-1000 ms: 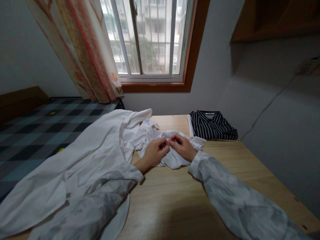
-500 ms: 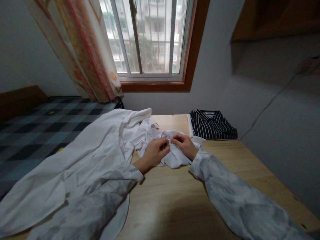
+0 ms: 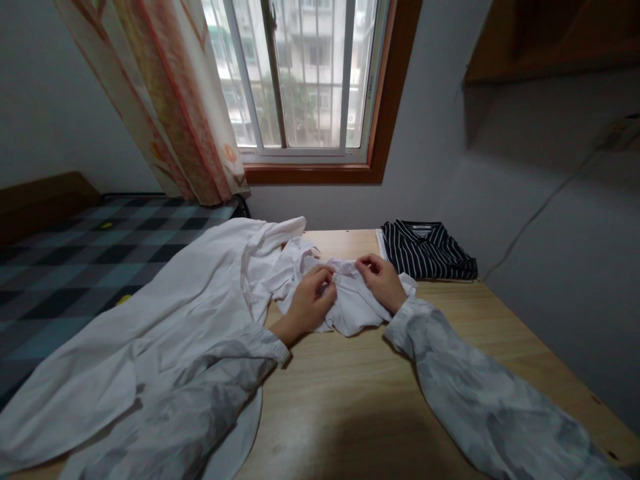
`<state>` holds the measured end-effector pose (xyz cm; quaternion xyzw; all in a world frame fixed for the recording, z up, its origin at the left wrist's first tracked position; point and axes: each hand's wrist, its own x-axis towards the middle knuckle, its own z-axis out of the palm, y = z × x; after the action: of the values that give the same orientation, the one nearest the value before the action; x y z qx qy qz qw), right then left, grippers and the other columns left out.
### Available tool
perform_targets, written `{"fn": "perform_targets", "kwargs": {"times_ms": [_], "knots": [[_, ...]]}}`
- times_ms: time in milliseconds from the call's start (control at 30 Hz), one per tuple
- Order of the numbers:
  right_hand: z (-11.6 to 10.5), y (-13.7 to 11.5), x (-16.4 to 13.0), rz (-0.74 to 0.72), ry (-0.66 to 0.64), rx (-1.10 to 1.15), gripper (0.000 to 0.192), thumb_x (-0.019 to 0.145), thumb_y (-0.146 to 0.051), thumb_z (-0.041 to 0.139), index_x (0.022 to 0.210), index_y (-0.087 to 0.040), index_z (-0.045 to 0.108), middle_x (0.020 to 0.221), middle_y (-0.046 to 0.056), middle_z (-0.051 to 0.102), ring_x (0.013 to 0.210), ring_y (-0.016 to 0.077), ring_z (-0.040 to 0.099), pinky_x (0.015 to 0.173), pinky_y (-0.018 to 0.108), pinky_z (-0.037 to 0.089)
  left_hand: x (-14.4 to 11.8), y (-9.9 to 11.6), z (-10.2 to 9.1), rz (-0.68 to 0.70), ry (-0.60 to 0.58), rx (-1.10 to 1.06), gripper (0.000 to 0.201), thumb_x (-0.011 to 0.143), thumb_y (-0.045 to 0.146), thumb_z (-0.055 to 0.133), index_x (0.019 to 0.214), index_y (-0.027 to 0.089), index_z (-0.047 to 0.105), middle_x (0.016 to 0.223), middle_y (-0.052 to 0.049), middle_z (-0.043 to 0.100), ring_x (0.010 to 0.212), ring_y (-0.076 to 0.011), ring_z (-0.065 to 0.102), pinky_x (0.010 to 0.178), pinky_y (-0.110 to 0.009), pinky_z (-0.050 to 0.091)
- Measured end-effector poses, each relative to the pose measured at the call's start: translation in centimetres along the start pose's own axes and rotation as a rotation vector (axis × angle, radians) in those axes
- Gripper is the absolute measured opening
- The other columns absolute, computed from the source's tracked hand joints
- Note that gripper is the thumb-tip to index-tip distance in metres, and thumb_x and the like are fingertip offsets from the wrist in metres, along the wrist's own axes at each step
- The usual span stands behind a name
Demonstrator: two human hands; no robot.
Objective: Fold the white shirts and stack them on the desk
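Note:
A white shirt (image 3: 200,280) lies spread from the table's left side to its middle, with one crumpled part, which looks like a sleeve, bunched under my hands. My left hand (image 3: 313,297) pinches the cloth near the middle of this bunch, fingers bent together. Just to the right, my right hand (image 3: 383,280) grips the same bunch between thumb and fingertips. A short stretch of wrinkled cloth shows between the two hands. The exact edge that the fingertips hold is too small to make out.
A folded black-and-white striped garment (image 3: 427,250) lies on the wooden table (image 3: 320,407) at the back right, over something white. A bed with a checked cover (image 3: 45,280) adjoins on the left. A curtain (image 3: 175,100) hangs by the window; a wooden shelf (image 3: 560,47) juts out upper right.
My right hand has moved right and slightly up, away from the left hand, so the cloth between them is more spread. My left hand has shifted only slightly. The view moved a little.

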<state>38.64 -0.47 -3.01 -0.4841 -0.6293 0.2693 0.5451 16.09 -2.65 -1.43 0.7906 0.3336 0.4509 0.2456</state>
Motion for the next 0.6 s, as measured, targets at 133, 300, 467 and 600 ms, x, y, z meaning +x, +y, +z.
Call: {"fn": "perform_targets", "kwargs": {"times_ms": [133, 300, 467, 600], "knots": [[-3.1, 0.0, 2.1, 0.004, 0.188, 0.003, 0.038, 0.093, -0.058, 0.069, 0.098, -0.020, 0.072, 0.089, 0.006, 0.074, 0.079, 0.0212, 0.064, 0.071, 0.032, 0.051, 0.2, -0.3, -0.2, -0.141, 0.153, -0.108, 0.009, 0.097, 0.027, 0.052, 0.089, 0.022, 0.054, 0.102, -0.005, 0.068, 0.095, -0.0194, 0.060, 0.086, -0.032, 0.048], [-5.7, -0.5, 3.5, 0.035, 0.171, -0.033, 0.048, 0.088, -0.063, 0.074, 0.108, -0.019, 0.070, 0.088, 0.005, 0.073, 0.073, 0.0197, 0.062, 0.065, 0.031, 0.049, 0.8, -1.6, -0.7, -0.341, 0.325, -0.055, 0.022, 0.093, 0.036, 0.055, 0.078, 0.024, 0.048, 0.071, 0.003, 0.050, 0.071, -0.0165, 0.048, 0.068, -0.028, 0.041], [-7.4, -2.5, 3.0, 0.077, -0.069, -0.333, 0.060, 0.073, -0.063, 0.090, 0.113, -0.022, 0.072, 0.097, 0.007, 0.075, 0.071, 0.0203, 0.063, 0.066, 0.033, 0.049, 1.7, -2.8, -1.4, -0.442, 0.446, -0.022, 0.022, 0.093, 0.039, 0.052, 0.078, 0.024, 0.049, 0.074, 0.002, 0.052, 0.075, -0.0172, 0.050, 0.069, -0.028, 0.041], [-8.4, -3.6, 2.4, 0.087, -0.366, -0.476, 0.026, 0.077, -0.048, 0.090, 0.084, -0.025, 0.079, 0.074, 0.005, 0.073, 0.065, 0.0222, 0.061, 0.066, 0.035, 0.043, 2.4, -3.1, -1.7, -0.460, 0.467, -0.118, 0.022, 0.094, 0.042, 0.049, 0.082, 0.024, 0.047, 0.074, 0.003, 0.048, 0.070, -0.0156, 0.046, 0.063, -0.026, 0.040]]}}
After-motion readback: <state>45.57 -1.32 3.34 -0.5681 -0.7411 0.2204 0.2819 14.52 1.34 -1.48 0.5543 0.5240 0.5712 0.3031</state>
